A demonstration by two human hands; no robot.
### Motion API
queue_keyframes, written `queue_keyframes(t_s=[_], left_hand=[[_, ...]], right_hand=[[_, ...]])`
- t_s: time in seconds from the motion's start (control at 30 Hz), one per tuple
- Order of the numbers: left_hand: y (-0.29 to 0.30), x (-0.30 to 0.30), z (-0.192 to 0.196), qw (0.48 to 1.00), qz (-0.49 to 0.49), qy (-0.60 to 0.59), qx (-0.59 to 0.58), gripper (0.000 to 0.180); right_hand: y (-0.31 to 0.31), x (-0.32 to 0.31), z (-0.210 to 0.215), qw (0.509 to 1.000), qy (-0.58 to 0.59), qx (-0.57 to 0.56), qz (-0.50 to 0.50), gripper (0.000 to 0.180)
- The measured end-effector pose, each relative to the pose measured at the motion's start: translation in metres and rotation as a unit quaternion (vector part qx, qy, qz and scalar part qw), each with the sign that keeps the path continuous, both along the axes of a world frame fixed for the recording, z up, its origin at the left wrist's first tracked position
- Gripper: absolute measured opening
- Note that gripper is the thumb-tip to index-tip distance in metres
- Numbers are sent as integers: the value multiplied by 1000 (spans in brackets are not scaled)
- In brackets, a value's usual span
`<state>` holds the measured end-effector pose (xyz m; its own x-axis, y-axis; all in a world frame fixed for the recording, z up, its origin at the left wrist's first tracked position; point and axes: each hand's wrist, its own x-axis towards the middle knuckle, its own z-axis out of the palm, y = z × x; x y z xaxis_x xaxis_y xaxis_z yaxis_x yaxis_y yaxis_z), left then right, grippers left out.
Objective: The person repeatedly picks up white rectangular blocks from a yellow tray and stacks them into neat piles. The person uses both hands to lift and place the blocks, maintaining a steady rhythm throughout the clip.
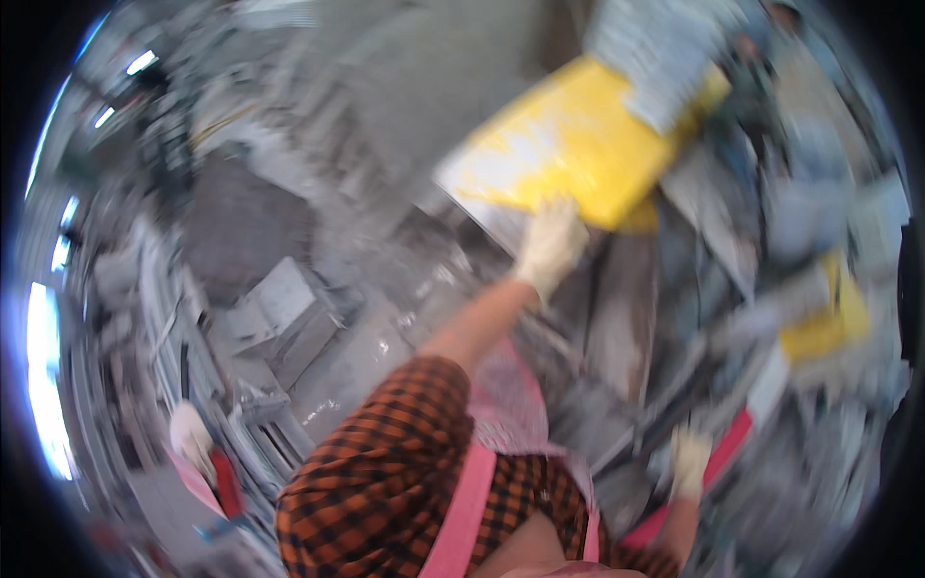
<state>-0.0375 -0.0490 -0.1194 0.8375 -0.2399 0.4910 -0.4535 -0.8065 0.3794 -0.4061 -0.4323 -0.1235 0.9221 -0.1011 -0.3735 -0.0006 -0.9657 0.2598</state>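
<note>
My left arm, in an orange and black checked sleeve, reaches up and forward. My left hand point(551, 252), in a pale glove, is at the near edge of a yellow sheet-like piece point(602, 135) with a whitish patch. Its fingertips overlap the yellow surface, but blur hides whether they grip it. At the lower right is my right hand point(690, 460), also in a pale glove. It is beside a long pinkish-red strip point(730, 448); whether it touches the strip, and how its fingers are set, is smeared.
A pale bluish pile point(665, 53) overlaps the far side of the yellow piece. Grey blocks point(275, 313) and a dark rounded mound point(241, 226) lie to the left. Another yellow piece point(831, 313) is at the right. A red object point(226, 482) stands at the lower left.
</note>
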Motion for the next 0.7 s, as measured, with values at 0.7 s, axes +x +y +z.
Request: queue_keyframes(t_s=[0.7], left_hand=[[285, -125, -79, 909, 155, 205, -329, 46]], right_hand=[[9, -26, -38, 986, -155, -66, -15, 25]])
